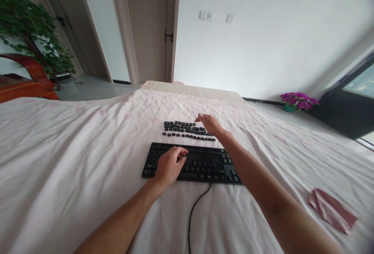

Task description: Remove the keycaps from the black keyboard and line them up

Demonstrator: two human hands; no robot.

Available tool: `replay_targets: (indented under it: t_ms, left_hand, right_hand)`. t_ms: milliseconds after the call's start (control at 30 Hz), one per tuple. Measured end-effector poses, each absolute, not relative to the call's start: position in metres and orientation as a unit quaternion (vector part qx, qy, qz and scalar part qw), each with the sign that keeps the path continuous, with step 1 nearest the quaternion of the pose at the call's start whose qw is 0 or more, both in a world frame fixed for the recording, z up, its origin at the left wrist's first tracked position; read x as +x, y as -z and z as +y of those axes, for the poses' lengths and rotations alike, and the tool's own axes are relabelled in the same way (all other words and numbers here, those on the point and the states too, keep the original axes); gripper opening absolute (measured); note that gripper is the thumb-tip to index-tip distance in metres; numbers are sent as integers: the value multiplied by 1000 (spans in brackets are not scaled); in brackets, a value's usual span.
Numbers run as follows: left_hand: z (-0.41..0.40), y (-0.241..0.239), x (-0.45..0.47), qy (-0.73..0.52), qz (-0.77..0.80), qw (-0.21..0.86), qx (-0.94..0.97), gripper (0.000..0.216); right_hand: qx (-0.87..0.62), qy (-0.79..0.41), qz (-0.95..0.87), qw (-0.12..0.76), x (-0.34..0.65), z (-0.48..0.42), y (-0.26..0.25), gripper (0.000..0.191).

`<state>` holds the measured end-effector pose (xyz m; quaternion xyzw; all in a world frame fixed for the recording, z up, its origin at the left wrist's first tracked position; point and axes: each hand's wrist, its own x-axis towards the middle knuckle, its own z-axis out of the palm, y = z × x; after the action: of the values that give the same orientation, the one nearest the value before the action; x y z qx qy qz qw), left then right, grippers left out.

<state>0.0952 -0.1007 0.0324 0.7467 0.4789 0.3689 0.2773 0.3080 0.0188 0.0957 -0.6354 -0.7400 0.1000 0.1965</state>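
Note:
A black keyboard [193, 176] lies on the pink-white cloth, part of its key area without caps. My left hand [171, 164] rests over its left half, thumb and fingertips pinched together near the keys. Whatever is between them is too small to make out. Beyond the keyboard, several loose black keycaps [187, 129] are laid out in rows. My right hand [210, 124] is stretched over the right side of these rows, hiding some of them. Its fingers are drawn together by the far row's end, and anything in them cannot be made out.
The keyboard's cable [191, 211] runs toward me over the wrinkled cloth [73, 168]. At right lies a folded pink cloth [331, 209] beside a pale strip [292, 174]. A wooden chair [29, 76] and a leafy plant [32, 28] stand left; purple flowers [299, 100] stand right.

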Motion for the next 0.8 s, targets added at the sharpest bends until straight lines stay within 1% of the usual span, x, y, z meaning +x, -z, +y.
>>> replay_targets:
  t_ms: [67,100,200,300,367,467,600,800]
  left_hand:
    - [-101,-31,95,-365,478,277,749,23]
    - [-101,-31,95,-361,478,276,751,23]
    - [-103,-34,96,-341,473,263,769,25]
    - [-106,-39,98,-314,470,233,791,32]
    - [-107,-41,101,-303,471,211,801,35]
    - [-107,-41,105,-291,473,197,808,32]
    - [-106,-37,106,-283,478,208,805,25]
    - [-104,-33,106,-278,482,193,808,20]
  right_hand:
    - [-584,-93,-774,228,307,-7,-105,52]
    - [-562,-108,-782,248,307,-20,-108,51]
    - [-517,-216,-769,308,304,-57,-106,45]
    - [-493,-294,-752,324,300,-82,-95,35]
    - [-483,-303,-758,316,296,-91,-89,27]
    - [-470,-296,-773,306,290,-99,-84,19]
    - [-469,-296,-779,294,284,-104,-80,19]
    - [-460,-298,-769,329,277,-106,-72,19]
